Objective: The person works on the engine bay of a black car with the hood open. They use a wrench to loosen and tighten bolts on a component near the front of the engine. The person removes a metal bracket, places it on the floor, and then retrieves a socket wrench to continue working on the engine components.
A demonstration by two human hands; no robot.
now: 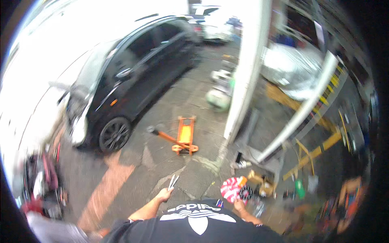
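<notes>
My left hand (164,195) is closed around the lower ends of two slim silver hand tools (173,181), which stick up and spread slightly in a V. Blur hides what kind they are. Lower right of the middle, my right hand (239,205) is at the near edge of a round red-and-white thing (231,189). Beside its fingertips is a black ring-shaped part (245,192). The fingers are smeared, so whether they grip either one is unclear. Ahead on the floor stands an orange floor jack (185,135), its handle slanting to the left.
A black car (142,69) with its front end opened up stands on the left. A white post (249,69) rises right of the jack, near a pale green tank (219,99). Loose parts (263,186) lie at right; a plastic-covered bulk (293,69) is beyond. Someone's grey sleeve (56,231) shows lower left.
</notes>
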